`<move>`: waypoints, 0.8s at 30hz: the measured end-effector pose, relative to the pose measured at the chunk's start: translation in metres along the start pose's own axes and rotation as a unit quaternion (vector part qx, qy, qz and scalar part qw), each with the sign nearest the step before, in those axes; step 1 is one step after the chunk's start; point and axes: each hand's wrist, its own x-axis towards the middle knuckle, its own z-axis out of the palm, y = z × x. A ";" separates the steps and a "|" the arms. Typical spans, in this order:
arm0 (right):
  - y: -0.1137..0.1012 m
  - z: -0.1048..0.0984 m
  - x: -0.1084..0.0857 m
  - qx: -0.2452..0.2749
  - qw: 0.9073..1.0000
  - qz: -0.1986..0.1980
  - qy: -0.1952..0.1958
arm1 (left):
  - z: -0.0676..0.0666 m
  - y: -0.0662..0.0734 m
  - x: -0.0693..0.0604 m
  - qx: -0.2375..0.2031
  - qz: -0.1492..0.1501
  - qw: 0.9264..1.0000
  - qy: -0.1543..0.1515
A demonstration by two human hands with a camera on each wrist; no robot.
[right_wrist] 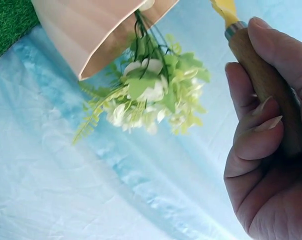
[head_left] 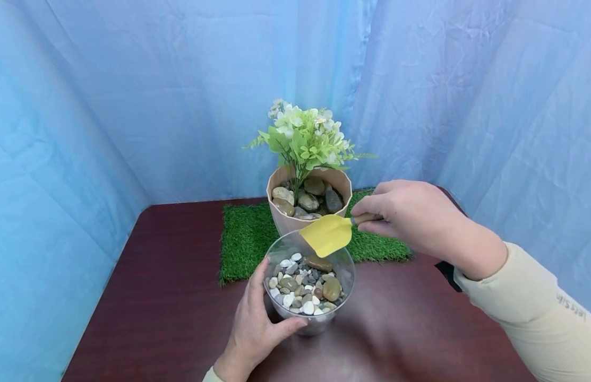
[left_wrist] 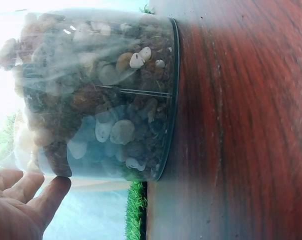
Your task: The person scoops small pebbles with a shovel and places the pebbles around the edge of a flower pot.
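Note:
My right hand (head_left: pixel 410 215) grips the wooden handle (right_wrist: pixel 263 75) of a small yellow trowel (head_left: pixel 327 234), fingers curled round it. The blade hangs over the back rim of a clear container (head_left: pixel 349 289), between it and the flower pot. My left hand (head_left: pixel 257 321) holds that container at its left side, thumb at the front and fingers along the wall. Inside lie white, grey and brown pebbles (head_left: pixel 300 289), with two larger brown stones on top. Through its wall in the left wrist view, pebbles (left_wrist: pixel 122 132) show above finer dark material.
Behind the container stands a pinkish flower pot (head_left: pixel 276 215) with large stones and a white-flowered plant (head_left: pixel 309 138). It rests on a green turf mat (head_left: pixel 247 239) on a dark red wooden table (head_left: pixel 171 297). Blue curtains (head_left: pixel 204 95) hang behind and at both sides.

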 end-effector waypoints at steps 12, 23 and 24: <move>-0.015 0.013 0.004 -0.045 0.998 -0.018 -0.038 | -0.001 0.001 0.001 -0.002 -0.010 1.000 -0.006; -0.024 0.022 0.010 -0.080 0.995 -0.026 -0.050 | -0.002 0.002 0.001 -0.007 -0.014 1.000 -0.009; -0.025 0.023 0.011 -0.084 0.995 -0.029 -0.051 | -0.002 0.002 0.001 -0.007 -0.014 1.000 -0.008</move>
